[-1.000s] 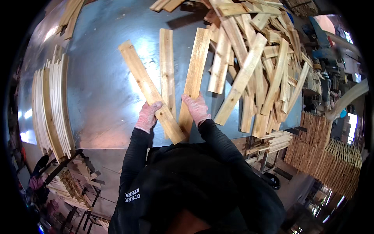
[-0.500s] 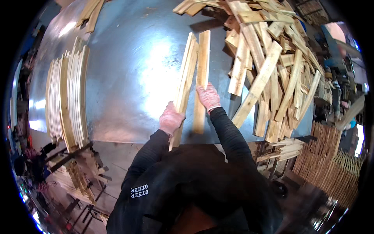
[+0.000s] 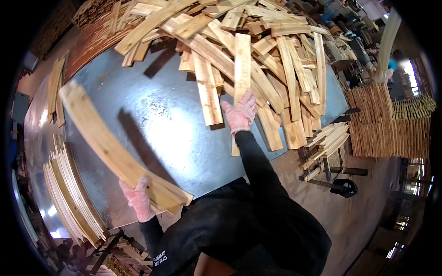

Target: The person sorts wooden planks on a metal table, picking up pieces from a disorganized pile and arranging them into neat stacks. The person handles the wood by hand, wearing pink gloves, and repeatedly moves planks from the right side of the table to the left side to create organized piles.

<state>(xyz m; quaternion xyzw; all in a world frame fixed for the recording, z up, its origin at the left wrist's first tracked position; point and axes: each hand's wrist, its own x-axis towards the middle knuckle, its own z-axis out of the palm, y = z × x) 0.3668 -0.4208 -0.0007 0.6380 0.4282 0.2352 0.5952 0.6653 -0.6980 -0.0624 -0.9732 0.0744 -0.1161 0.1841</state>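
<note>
Pale pink and white mark the left hand (image 3: 137, 198) and right hand (image 3: 240, 115) against black sleeves (image 3: 258, 158). Honey-tan wood (image 3: 107, 146) at left and a yellower board (image 3: 242, 60) at right stand out over a blue-grey table (image 3: 103, 78) streaked with white glare. The pile (image 3: 287, 69) mixes cream and tan, streaked with grain; the sticks (image 3: 79, 195) run near-white, banded tan. The stack (image 3: 370, 108) is ridged brown.

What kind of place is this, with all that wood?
Probably a woodworking shop: a jumbled heap of boards lies on a big, metal-looking table, and tall stacks of wooden pieces stand off to the right.
</note>
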